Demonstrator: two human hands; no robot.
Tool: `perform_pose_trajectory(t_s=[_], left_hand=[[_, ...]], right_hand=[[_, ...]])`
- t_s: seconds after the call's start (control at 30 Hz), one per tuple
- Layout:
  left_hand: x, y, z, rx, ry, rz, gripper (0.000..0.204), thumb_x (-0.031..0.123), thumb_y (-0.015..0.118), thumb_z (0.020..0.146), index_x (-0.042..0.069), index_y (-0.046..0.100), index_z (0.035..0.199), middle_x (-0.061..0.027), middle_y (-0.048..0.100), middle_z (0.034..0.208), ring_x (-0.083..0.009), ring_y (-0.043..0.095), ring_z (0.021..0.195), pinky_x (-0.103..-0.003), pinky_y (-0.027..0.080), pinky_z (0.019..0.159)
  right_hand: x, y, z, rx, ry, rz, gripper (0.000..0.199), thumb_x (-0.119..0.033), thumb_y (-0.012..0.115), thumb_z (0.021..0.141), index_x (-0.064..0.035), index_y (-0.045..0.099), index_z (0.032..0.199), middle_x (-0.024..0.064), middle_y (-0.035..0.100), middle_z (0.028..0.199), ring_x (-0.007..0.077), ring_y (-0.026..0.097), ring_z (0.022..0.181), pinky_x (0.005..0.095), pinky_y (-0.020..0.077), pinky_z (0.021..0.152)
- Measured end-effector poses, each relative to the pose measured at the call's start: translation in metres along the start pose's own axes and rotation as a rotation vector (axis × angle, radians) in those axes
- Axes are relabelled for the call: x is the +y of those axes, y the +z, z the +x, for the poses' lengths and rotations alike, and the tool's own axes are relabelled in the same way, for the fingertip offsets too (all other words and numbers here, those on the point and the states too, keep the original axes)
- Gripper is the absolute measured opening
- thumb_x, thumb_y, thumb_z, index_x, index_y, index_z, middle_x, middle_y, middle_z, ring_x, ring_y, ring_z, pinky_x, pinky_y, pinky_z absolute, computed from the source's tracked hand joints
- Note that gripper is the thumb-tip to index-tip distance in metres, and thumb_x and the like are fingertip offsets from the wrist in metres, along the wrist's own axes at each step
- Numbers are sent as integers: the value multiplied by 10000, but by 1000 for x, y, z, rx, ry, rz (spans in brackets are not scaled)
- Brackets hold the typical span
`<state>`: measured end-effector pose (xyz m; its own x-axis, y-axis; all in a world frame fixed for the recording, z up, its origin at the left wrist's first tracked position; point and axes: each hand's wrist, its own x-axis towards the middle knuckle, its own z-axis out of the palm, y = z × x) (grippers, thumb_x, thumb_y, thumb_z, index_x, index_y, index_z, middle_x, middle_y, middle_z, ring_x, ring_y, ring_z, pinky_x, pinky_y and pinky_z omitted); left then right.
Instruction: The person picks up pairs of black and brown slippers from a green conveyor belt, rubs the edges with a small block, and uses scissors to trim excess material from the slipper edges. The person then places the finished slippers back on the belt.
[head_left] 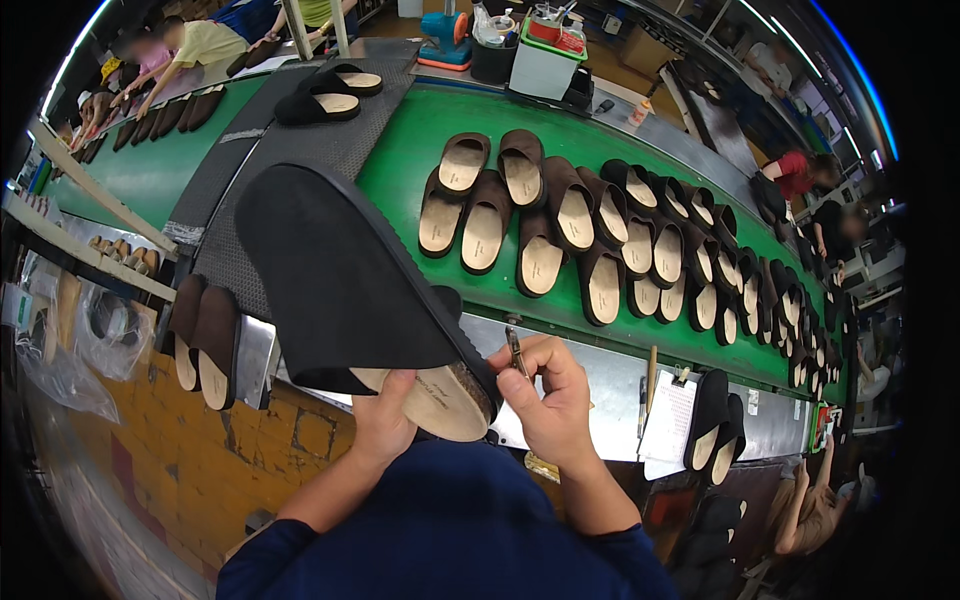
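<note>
A black mule slipper [345, 260] with a beige footbed is held up close in front of me, its toe pointing up and to the left. My left hand [385, 425] grips it near the heel, thumb on the footbed and the other fingers hidden beneath. Just right of the heel, my right hand [548, 400] pinches small metal thread snips [516, 352], tips upward, beside the sole edge. Behind the held slipper, part of another black slipper [448, 300] shows.
Rows of brown and black slippers [482, 235] stand on the green conveyor belt [420, 110]. A clipboard with paper [668, 425] lies at right beside a black pair [708, 425]. Brown slippers [214, 345] stand at left. A white bin [545, 68] is behind the belt; several people work farther off.
</note>
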<state>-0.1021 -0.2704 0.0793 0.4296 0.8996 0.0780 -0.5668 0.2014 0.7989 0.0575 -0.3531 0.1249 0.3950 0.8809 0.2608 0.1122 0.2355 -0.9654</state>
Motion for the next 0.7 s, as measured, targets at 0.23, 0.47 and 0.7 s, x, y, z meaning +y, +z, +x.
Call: perform_pose_trajectory(t_s=[0.23,0.47,0.7], left_hand=[[-8,-6,14,39,-207,198,403,70,531,955,-3,410,1333,-96,550,1244,-188,546,1139,-348,438,984],[-37,-130,-63,-317,-809,357,365,255,426,990,-32,565,1168,-122,619,1048,-180,617,925,-312,508,785],[-172,-371,-180,867,-1006,70,316,307,437,975,30,586,1005,-142,618,937,-220,611,822,-354,522,710]], right_hand=[[19,17,0,62,199,125,463,-139,842,696,-56,432,894,71,606,902,72,544,795,233,452,686],[63,17,12,255,121,63,478,-141,823,699,-45,400,902,76,554,876,75,485,734,227,442,652],[97,29,30,369,-40,-79,504,-106,827,669,-52,387,909,115,564,930,105,515,774,234,442,696]])
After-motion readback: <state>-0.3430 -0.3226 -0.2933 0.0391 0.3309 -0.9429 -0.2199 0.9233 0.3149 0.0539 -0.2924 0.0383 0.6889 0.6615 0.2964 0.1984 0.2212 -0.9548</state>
